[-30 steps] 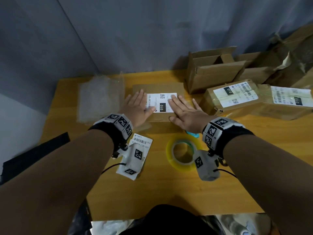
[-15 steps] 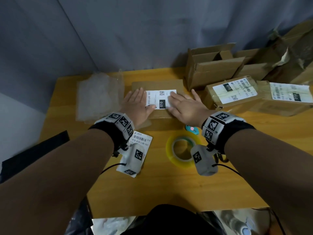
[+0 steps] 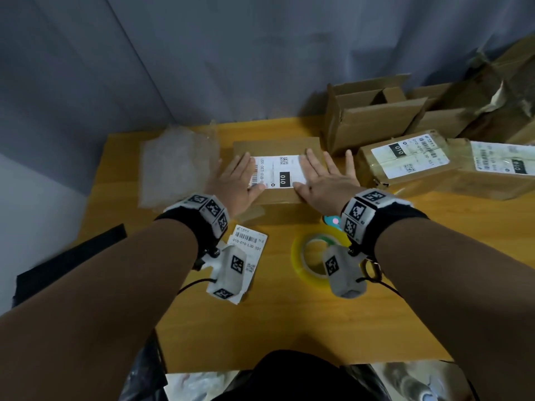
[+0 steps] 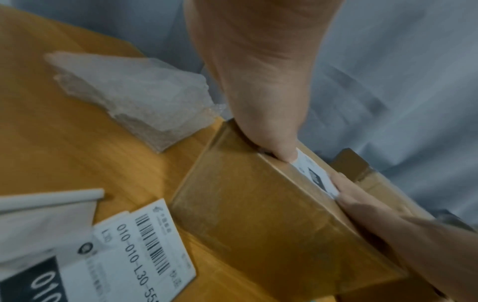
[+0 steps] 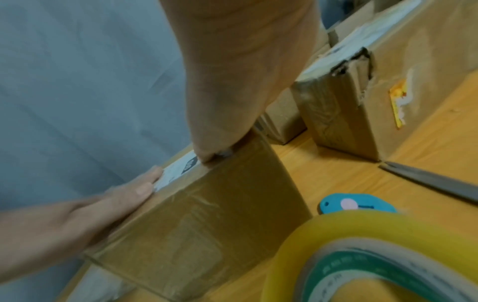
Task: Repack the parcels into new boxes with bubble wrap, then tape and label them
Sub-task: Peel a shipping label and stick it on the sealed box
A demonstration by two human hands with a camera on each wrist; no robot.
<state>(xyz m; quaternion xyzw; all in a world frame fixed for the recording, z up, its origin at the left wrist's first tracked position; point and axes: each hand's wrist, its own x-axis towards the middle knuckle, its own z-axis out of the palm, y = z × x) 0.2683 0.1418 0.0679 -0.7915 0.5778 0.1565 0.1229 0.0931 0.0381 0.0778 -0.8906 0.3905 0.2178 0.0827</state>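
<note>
I have both hands flat on the top of the sealed box [image 3: 278, 180] at the middle of the table [image 3: 289, 319]. My left hand [image 3: 234, 185] lies with fingers straight and close together, its thumb on the left edge of the white label [image 3: 278, 171]; my right hand [image 3: 324, 180] lies with fingers spread wide, its thumb on the label's right edge. Neither hand grips anything; both press down. The label sits between the two hands, its black "010" patch facing me. Just left of the box is a stack of bubble wrap [image 3: 176, 163]. Near my left wrist lies a loose label sheet [image 3: 249, 244]; near my right wrist, the yellow tape roll [image 3: 301, 256] and, touching nothing, a small blue cutter [image 5: 358, 205]. To the right stand two labelled parcels [image 3: 405, 160], and behind them an open empty carton [image 3: 370, 111]
</note>
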